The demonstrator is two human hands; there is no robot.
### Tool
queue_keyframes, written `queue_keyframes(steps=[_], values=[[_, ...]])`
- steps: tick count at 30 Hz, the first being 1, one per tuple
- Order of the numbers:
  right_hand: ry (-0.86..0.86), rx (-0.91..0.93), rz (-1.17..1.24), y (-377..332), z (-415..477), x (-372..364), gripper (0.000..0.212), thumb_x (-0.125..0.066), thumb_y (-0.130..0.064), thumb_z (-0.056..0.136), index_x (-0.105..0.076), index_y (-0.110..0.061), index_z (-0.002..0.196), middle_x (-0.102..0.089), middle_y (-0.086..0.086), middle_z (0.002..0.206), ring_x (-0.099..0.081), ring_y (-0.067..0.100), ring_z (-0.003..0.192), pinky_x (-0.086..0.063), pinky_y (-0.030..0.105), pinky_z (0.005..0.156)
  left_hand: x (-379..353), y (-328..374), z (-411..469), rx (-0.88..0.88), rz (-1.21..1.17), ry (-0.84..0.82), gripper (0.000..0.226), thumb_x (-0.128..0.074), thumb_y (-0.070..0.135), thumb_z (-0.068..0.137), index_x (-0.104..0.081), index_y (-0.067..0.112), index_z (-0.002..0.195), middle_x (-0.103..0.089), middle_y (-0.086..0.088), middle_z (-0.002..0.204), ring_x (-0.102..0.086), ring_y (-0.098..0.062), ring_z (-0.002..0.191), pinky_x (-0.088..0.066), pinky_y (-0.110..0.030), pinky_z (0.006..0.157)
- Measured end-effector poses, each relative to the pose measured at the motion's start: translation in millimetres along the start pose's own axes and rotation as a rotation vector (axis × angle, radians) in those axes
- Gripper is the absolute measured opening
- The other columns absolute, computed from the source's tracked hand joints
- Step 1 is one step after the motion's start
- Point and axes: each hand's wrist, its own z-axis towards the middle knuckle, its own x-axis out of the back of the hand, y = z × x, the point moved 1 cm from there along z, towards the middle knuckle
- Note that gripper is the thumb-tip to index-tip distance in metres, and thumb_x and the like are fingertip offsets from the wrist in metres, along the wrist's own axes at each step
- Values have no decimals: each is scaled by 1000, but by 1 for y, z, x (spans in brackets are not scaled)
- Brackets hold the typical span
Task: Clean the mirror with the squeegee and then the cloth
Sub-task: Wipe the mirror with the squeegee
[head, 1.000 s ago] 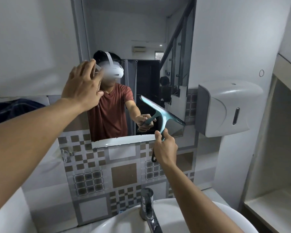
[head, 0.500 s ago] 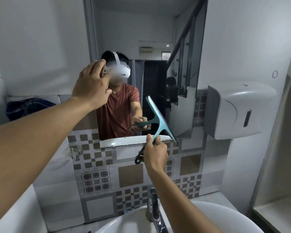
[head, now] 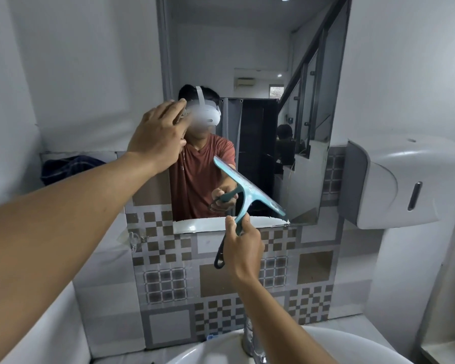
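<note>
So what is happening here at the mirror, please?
A person stands at a sink and is cleaning the wall mirror. The right hand grips the handle of a teal squeegee, whose blade is tilted in front of the lower part of the glass. The left hand is pressed flat at the mirror's left edge. A dark cloth lies on the ledge to the left, not in use.

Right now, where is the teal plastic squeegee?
In the head view, the teal plastic squeegee is right of centre, gripped by the right hand, with its blade slanting across the lower part of the wall mirror, above the white sink.
</note>
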Motion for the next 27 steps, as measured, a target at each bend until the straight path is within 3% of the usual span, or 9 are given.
queue_keyframes(steps=[3, 8, 12, 15, 19, 27], values=[[-19, 30, -33, 3, 0, 2, 18, -52, -36, 103, -58, -24, 91, -51, -7, 57, -46, 5, 44, -41, 24, 49, -1, -1, 0, 1, -2, 3, 68, -72, 14, 85, -45, 11, 147, -37, -18, 155, -34, -39, 141, -36, -56, 111], [-107, 79, -100, 2, -3, -2, 15, -53, -35, 102, -61, -22, 106, -56, -3, 62, -48, 5, 50, -43, 24, 49, -4, 0, 0, 10, -10, 6, 68, -71, 12, 85, -44, 11, 147, -37, -18, 155, -33, -39, 142, -36, -57, 111], [-169, 107, -202, 2, -11, -8, 30, -53, -38, 102, -58, -25, 129, -64, 0, 73, -54, 9, 57, -45, 26, 51, -3, 0, 0, 9, -8, -1, 68, -71, 13, 85, -44, 12, 148, -36, -17, 156, -33, -39, 142, -36, -57, 111], [-198, 196, -427, 4, -13, -3, 45, -52, -40, 102, -44, -35, 147, -68, -2, 84, -61, 14, 69, -42, 27, 53, -2, -1, 0, 11, -10, -7, 68, -71, 14, 86, -44, 12, 148, -34, -16, 157, -32, -38, 142, -35, -57, 112], [-218, 301, -662, 2, -4, 12, 48, -47, -44, 103, -39, -35, 150, -67, -1, 93, -60, 17, 71, -42, 29, 51, -3, 0, -1, 20, -10, -8, 67, -70, 13, 87, -43, 12, 148, -33, -16, 158, -31, -38, 143, -35, -57, 112], [-169, 476, -961, -3, 34, 65, 46, -46, -39, 103, -41, -35, 148, -55, 4, 82, -57, 22, 58, -56, 37, 52, -4, 5, 0, 33, -22, -12, 75, -71, 27, 87, -36, 15, 152, -30, -18, 158, -29, -39, 144, -30, -57, 116]])
